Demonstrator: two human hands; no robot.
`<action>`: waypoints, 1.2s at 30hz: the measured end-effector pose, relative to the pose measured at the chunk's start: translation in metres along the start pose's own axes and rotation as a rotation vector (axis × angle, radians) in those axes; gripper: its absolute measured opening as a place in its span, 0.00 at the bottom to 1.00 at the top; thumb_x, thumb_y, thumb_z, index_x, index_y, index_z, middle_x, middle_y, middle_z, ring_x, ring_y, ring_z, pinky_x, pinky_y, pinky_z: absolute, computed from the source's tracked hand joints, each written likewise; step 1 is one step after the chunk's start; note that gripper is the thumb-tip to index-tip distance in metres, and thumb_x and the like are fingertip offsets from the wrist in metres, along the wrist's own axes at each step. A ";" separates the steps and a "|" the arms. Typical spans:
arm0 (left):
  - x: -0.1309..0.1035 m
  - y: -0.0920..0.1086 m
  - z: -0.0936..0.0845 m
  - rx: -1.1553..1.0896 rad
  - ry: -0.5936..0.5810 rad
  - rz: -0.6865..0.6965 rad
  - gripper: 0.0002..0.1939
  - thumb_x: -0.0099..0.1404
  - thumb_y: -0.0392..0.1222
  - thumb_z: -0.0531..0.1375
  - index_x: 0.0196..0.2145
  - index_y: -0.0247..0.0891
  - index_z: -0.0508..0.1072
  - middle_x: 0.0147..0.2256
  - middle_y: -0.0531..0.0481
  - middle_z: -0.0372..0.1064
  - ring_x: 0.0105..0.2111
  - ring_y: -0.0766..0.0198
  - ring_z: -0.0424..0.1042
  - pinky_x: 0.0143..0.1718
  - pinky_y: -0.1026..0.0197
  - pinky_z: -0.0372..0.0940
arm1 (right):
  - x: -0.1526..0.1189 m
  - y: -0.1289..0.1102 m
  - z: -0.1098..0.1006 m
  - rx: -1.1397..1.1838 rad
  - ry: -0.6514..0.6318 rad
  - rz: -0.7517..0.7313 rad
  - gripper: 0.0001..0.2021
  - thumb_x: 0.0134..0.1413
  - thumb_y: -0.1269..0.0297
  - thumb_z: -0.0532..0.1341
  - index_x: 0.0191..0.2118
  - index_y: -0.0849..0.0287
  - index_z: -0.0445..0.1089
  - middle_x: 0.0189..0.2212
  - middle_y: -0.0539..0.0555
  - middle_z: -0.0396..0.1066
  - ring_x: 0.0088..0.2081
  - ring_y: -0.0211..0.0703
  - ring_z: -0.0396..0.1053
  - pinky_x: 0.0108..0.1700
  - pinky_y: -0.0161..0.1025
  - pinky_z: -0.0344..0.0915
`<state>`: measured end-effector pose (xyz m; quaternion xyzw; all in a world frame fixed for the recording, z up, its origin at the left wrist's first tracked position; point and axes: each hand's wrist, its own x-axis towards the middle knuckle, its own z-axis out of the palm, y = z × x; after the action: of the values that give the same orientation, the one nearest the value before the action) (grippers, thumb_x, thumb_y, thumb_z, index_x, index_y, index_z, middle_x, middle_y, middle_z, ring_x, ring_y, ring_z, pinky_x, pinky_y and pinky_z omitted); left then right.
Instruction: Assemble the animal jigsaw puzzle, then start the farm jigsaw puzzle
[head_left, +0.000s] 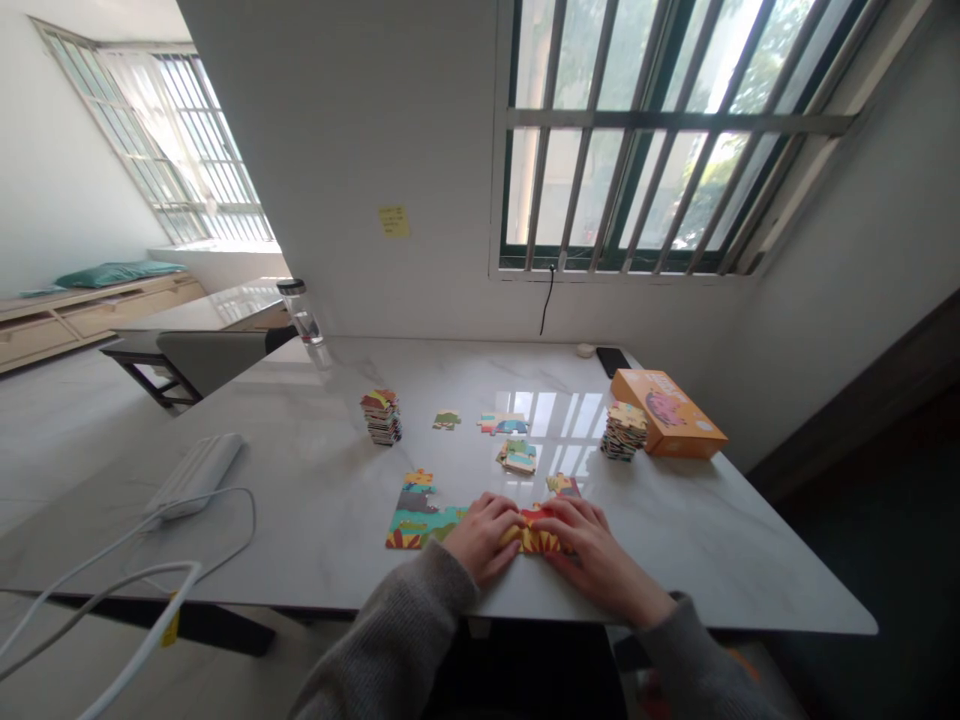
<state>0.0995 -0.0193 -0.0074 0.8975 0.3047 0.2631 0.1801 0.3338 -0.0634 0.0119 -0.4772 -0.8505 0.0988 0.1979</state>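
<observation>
Joined puzzle pieces (412,522) form a colourful, partly assembled picture near the table's front edge. My left hand (484,537) rests on its middle, fingers bent and together over the pieces. On the right part lies my right hand (589,552), its fingertips on red and yellow pieces close to my left hand. Both hands cover some of the picture, and what is under the fingers is hidden. Beyond them are a small pile of pieces (517,457), a green piece (447,421) and a joined pair of pieces (503,424).
One stack of pieces (382,418) stands at the left, another stack (624,431) at the right beside an orange box (666,413). Farther back are a black phone (613,362) and a glass bottle (302,315). A white power strip (196,476) with cables lies left.
</observation>
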 end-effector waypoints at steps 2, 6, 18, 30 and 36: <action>-0.001 -0.001 0.000 0.023 -0.027 0.009 0.14 0.64 0.37 0.60 0.48 0.42 0.72 0.50 0.46 0.68 0.51 0.54 0.63 0.55 0.51 0.63 | 0.000 -0.001 0.000 -0.003 -0.003 0.003 0.16 0.62 0.65 0.60 0.54 0.44 0.70 0.57 0.53 0.68 0.61 0.52 0.60 0.61 0.52 0.59; -0.001 -0.001 0.002 0.084 -0.061 0.012 0.14 0.64 0.40 0.62 0.49 0.46 0.74 0.53 0.47 0.68 0.52 0.53 0.63 0.54 0.49 0.63 | -0.001 -0.002 0.001 -0.018 -0.001 0.009 0.15 0.62 0.65 0.60 0.53 0.45 0.71 0.58 0.53 0.67 0.61 0.52 0.59 0.61 0.53 0.58; -0.001 0.005 -0.001 0.160 -0.100 0.018 0.11 0.65 0.41 0.61 0.46 0.48 0.74 0.58 0.51 0.67 0.53 0.52 0.63 0.52 0.48 0.62 | -0.020 0.014 0.002 -0.053 0.108 0.092 0.21 0.59 0.65 0.61 0.59 0.48 0.67 0.56 0.57 0.66 0.57 0.54 0.63 0.58 0.53 0.64; -0.001 0.005 0.000 0.234 -0.145 0.058 0.23 0.67 0.47 0.62 0.58 0.61 0.68 0.61 0.50 0.61 0.54 0.49 0.61 0.54 0.45 0.59 | -0.028 0.015 0.006 -0.032 0.152 0.046 0.16 0.63 0.70 0.57 0.52 0.48 0.73 0.52 0.57 0.69 0.53 0.51 0.66 0.55 0.52 0.68; 0.000 0.010 0.002 0.264 -0.159 0.092 0.21 0.68 0.45 0.59 0.58 0.55 0.67 0.62 0.53 0.62 0.55 0.48 0.60 0.54 0.44 0.57 | -0.028 0.013 0.005 -0.035 0.159 0.041 0.15 0.64 0.70 0.57 0.51 0.48 0.74 0.52 0.57 0.70 0.52 0.51 0.66 0.55 0.52 0.69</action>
<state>0.1047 -0.0273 -0.0044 0.9444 0.2797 0.1569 0.0720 0.3546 -0.0807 -0.0036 -0.5043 -0.8237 0.0498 0.2545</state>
